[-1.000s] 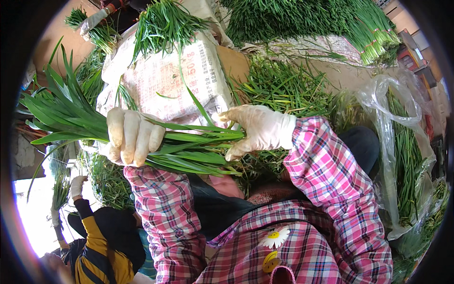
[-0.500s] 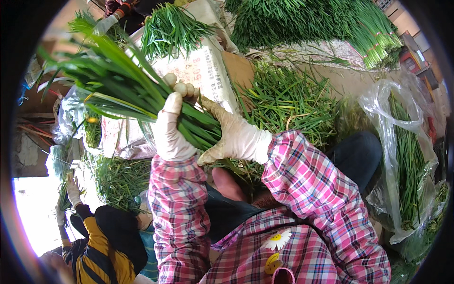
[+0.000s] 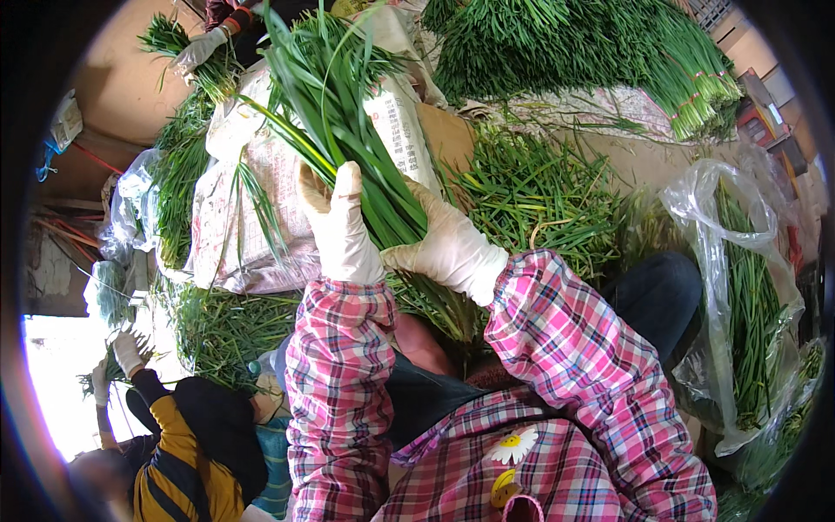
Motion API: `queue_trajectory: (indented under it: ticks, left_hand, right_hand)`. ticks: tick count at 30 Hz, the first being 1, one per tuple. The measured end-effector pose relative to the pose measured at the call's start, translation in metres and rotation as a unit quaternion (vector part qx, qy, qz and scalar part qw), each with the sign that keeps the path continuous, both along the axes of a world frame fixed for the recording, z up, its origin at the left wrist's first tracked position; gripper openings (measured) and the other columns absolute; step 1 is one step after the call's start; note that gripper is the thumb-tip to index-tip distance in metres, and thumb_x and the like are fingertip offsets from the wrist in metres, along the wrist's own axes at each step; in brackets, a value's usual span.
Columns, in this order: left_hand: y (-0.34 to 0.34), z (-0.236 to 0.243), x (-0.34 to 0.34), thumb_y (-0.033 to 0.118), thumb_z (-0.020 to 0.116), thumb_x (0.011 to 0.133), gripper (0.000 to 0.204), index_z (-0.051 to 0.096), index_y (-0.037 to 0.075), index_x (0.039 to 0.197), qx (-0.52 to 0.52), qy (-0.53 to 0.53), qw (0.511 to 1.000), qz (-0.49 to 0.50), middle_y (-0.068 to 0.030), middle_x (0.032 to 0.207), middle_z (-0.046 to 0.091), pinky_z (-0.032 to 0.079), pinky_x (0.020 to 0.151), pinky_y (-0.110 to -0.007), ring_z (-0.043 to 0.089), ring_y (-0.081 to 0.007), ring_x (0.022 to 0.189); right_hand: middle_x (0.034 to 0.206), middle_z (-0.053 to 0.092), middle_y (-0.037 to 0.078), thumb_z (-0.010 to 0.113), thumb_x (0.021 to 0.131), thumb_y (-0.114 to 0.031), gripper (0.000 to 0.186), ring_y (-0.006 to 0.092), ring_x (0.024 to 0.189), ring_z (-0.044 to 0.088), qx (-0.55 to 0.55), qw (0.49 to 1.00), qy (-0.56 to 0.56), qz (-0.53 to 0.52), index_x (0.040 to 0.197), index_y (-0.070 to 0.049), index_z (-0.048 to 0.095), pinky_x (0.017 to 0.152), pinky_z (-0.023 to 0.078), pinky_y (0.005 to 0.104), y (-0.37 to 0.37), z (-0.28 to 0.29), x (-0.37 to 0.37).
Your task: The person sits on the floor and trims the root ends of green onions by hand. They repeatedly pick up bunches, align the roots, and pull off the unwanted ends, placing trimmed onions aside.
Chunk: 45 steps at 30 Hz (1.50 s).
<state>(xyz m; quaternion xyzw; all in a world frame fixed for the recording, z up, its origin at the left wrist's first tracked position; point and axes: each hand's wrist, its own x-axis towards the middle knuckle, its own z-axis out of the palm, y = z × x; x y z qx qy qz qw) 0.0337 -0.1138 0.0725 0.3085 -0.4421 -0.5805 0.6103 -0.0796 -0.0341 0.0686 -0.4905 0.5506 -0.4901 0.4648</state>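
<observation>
Cut greens lie heaped beyond our hands, right of a white sack. Vs 1 s ago, our bunch has swung from sideways to tips-far, so its length now runs away from us. R hand pinches its near end btwn thumb & fingers. L hand sits along its left side, a yellowish leaf running in nr the thumb; can't tell if it's pinched. Both hands now flank the near end, leaves hanging free.
</observation>
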Motion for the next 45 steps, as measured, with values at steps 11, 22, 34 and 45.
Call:
queue_trajectory:
  ticks: [11,22,34,45]
  left_hand:
    - [0.008,0.008,-0.001,0.007,0.070,0.083,0.057,0.044,0.005,0.134,0.134,0.125,0.974,-0.131,-0.0152,0.115,0.061,0.053,0.086,-0.037,0.061,-0.0234,0.102]
    - [-0.026,0.012,0.092,0.008,0.059,0.090,0.050,0.045,0.004,0.138,0.015,0.453,0.848,-0.275,0.0059,0.092,0.062,0.050,0.081,-0.028,0.055,-0.0073,0.079]
    - [-0.015,0.025,0.080,0.009,0.059,0.088,0.047,0.049,0.000,0.133,-0.030,0.403,0.816,-0.412,0.0077,0.063,0.052,0.045,0.079,-0.025,0.052,-0.0044,0.055]
    - [-0.010,0.023,0.071,0.008,0.058,0.088,0.048,0.047,-0.004,0.133,-0.052,0.407,0.808,-0.423,0.0073,0.064,0.052,0.045,0.080,-0.026,0.054,-0.0051,0.056]
  right_hand:
    - [0.090,0.064,0.017,0.063,0.084,-0.014,0.061,0.0352,0.077,0.066,-0.094,0.892,0.440,0.049,0.139,-0.008,0.038,0.065,0.053,0.0429,0.006,0.013,-0.014]
    - [0.116,0.066,0.015,0.055,0.095,-0.006,0.020,0.0225,0.109,0.062,-0.220,0.969,-0.070,-0.087,0.112,0.000,0.064,0.099,0.047,0.0336,0.076,0.010,-0.128]
    - [0.123,0.062,0.006,0.075,0.069,0.002,0.063,0.0221,0.114,0.057,-0.254,0.920,0.298,0.008,0.128,-0.010,0.057,0.099,0.046,0.0333,0.067,0.013,-0.097]
    - [0.093,0.064,0.010,0.069,0.083,-0.015,0.023,0.0271,0.086,0.062,-0.216,0.934,0.283,0.036,0.104,-0.007,0.068,0.077,0.050,0.0355,0.046,-0.009,-0.078]
